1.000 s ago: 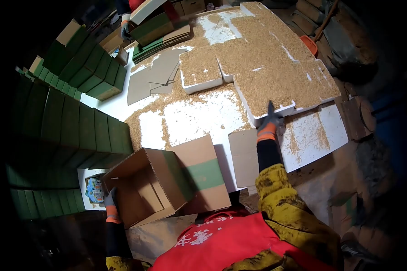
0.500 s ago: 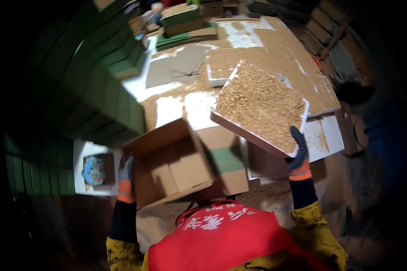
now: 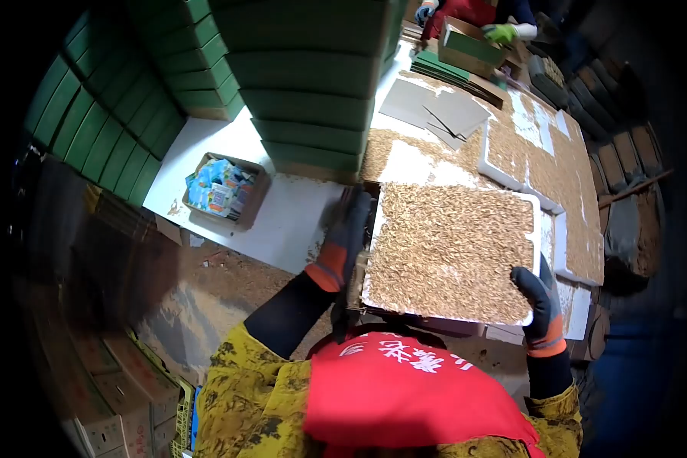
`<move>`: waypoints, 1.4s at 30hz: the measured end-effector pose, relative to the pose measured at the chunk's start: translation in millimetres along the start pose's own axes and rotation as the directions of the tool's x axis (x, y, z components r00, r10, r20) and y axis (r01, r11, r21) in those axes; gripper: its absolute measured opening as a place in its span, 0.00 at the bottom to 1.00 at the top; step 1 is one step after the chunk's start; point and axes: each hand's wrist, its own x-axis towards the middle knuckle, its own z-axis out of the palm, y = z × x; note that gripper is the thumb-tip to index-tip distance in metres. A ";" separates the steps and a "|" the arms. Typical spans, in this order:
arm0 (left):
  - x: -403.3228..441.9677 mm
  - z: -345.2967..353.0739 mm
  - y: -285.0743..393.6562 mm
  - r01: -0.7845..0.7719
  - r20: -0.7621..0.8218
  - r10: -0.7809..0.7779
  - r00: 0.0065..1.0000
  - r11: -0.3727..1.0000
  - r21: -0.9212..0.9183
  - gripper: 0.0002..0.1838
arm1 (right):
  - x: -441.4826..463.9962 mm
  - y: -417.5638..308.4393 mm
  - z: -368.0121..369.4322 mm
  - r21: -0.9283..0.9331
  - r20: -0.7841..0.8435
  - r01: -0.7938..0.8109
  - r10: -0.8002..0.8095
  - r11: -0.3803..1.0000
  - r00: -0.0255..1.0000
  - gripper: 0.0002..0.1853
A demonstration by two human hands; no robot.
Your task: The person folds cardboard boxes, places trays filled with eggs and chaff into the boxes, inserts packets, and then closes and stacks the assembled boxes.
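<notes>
A shallow white tray point(image 3: 454, 252), filled with small tan grain-like pieces, lies nearly level in front of my body. On its right side, my right hand point(image 3: 542, 305) in a dark glove with an orange cuff grips the rim, thumb over the top. At the tray's left, my gloved left hand point(image 3: 345, 238) holds the side of an open cardboard box point(image 3: 356, 281). Most of that box is hidden beneath the tray, so how the tray rests on it cannot be made out.
Green box stacks point(image 3: 305, 91) rise at the left of the white table point(image 3: 286, 229). A small carton point(image 3: 252, 202) holds blue packets. More filled trays point(image 3: 538, 156) and grey sheets point(image 3: 427, 111) lie beyond. Across the table, a person's green-gloved hand point(image 3: 500, 33) touches a box point(image 3: 469, 49).
The view has swung left. My right hand has brought the tray from tilted at the right to nearly level over the box, whose inside is now covered. My left hand stays at the box.
</notes>
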 end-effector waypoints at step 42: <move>75.8 -242.1 52.9 0.213 -0.351 0.211 0.912 0.488 0.847 0.18 | 27.9 235.0 -203.0 -0.594 -0.391 -0.281 0.034 0.754 0.920 0.41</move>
